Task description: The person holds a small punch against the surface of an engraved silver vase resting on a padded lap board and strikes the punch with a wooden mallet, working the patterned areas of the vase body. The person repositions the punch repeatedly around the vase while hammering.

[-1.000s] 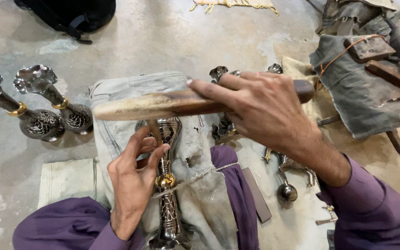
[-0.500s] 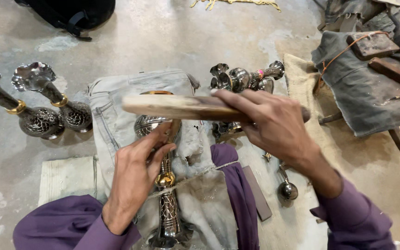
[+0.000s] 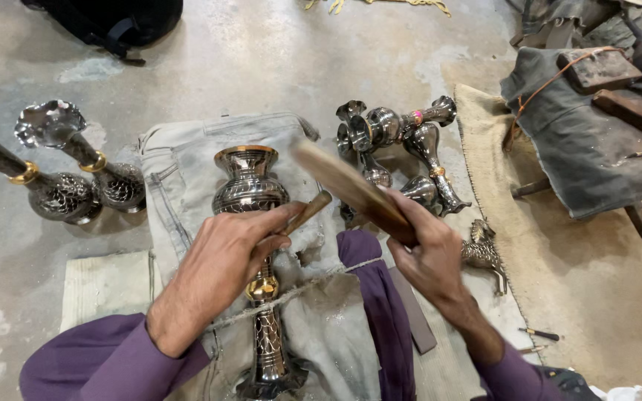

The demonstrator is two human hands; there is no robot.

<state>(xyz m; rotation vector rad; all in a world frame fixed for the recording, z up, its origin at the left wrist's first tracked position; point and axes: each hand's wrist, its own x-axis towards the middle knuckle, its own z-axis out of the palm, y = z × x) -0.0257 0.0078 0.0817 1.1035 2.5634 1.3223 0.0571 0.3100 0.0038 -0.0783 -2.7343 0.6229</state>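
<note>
The left hand (image 3: 221,263) is pinching a thin chisel (image 3: 307,212) against the hard, heavy-looking, slippery metal vase (image 3: 255,245) lying on lap cloth (image 3: 180,171), best steadied at its neck, while the right hand (image 3: 429,249) is gripping a wooden mallet (image 3: 351,189).

vase (image 3: 250,223) on cloth (image 3: 187,163) at centre, two vases (image 3: 61,171) left, vase pile (image 3: 399,156) right

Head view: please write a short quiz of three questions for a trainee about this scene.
1. True or false: the left hand holds a thin tool against the engraved metal vase.
2. What does the right hand hold? A) flat wooden stick B) cloth C) pliers
3. How many finished vases lie on the floor at far left?

Key: 1 true; 2 A, the stick; 3 two.
</note>
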